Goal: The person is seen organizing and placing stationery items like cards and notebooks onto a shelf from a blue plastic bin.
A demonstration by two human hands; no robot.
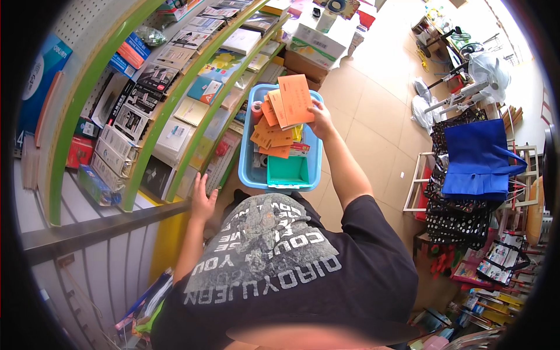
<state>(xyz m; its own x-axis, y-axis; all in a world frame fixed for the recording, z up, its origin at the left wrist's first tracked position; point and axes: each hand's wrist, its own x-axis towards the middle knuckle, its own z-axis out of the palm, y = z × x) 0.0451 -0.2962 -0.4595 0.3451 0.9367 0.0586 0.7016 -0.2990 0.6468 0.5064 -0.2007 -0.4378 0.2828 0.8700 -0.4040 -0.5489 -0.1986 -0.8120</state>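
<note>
Between the fingers and thumb of my right hand (321, 119) is the edge of an orange paper booklet (294, 98), raised over a light blue plastic basket (242, 162). Below the booklet lie several more orange booklets (272, 134), loosely fanned. The basket also contains a green open box (287, 170) at its near end and a roll (257, 111) at its left side. My left hand (204, 197) is empty with fingers apart, beside the lower shelf edge; whether it touches the shelf I cannot tell.
Green-edged shelves (164, 118) with notebooks and boxed stationery rise close on my left. Cardboard cartons (317, 46) stand beyond the basket. Tiled floor (367, 105) runs along the right, towards a blue bag (477, 157) on a rack and plastic-wrapped goods (488, 72).
</note>
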